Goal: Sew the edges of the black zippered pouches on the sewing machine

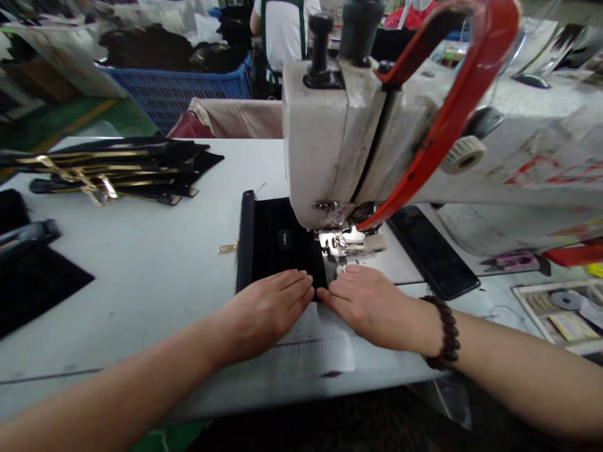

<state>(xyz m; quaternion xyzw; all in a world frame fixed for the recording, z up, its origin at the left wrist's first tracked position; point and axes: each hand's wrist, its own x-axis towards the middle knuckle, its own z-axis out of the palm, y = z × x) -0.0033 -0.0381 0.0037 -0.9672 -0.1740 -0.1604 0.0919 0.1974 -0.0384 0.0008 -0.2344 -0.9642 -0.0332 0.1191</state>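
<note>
A black fabric pouch piece [268,257] lies on the sewing table, with a small dark label inside, a smooth dark strip along its left edge and a gold zipper pull [228,248] sticking out. Its right edge reaches the presser foot [346,242] of the sewing machine [330,138]. My left hand [273,307] rests on the near part of the fabric, fingers together and stretched flat. Beside the near right corner is my right hand [372,304], its thumb tip at the fabric edge and its fingers laid on the machine bed. The needle tip cannot be made out.
A stack of black zippered pieces [122,166] lies at the left, with more black fabric [42,276] nearer. Right of the presser foot are a phone [433,251], pink-handled snips [516,262] and a parts tray [560,314]. Behind stand a blue crate [183,85] and a person [285,34].
</note>
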